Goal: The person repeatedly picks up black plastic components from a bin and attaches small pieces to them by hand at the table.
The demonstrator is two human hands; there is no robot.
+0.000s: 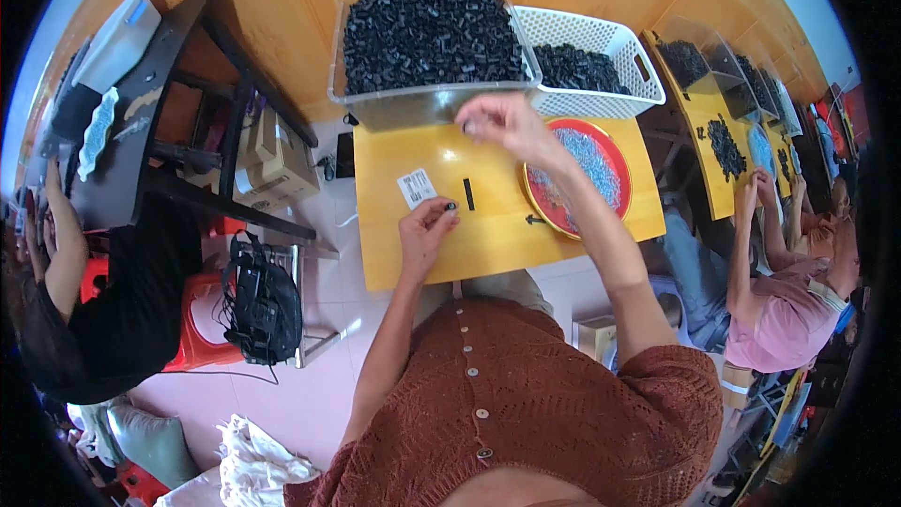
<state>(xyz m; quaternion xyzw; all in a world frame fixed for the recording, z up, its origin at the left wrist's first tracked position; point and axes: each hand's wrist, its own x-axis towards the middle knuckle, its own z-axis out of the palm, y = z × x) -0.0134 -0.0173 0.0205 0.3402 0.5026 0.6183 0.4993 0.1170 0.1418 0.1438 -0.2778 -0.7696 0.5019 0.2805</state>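
Observation:
My left hand [424, 233] is over the near left part of the yellow table [404, 268]. Its thumb and fingers pinch a small black plastic piece [450, 207]. Just beyond it lies a white printed label [416, 187], with a short black strip [469, 194] to the right. My right hand [511, 126] is raised near the front of the clear bin [404, 107], which is heaped with small black plastic parts [432, 33]. Its closed fingertips hold a small dark piece [470, 128], blurred and too small to make out fully.
Right of my hands, a red round tray [619, 155] holds many small pale bits [591, 164], partly behind my right forearm. A white perforated basket [643, 61] of black parts stands behind it. A small black piece [535, 220] lies nearby. People work at tables on both sides.

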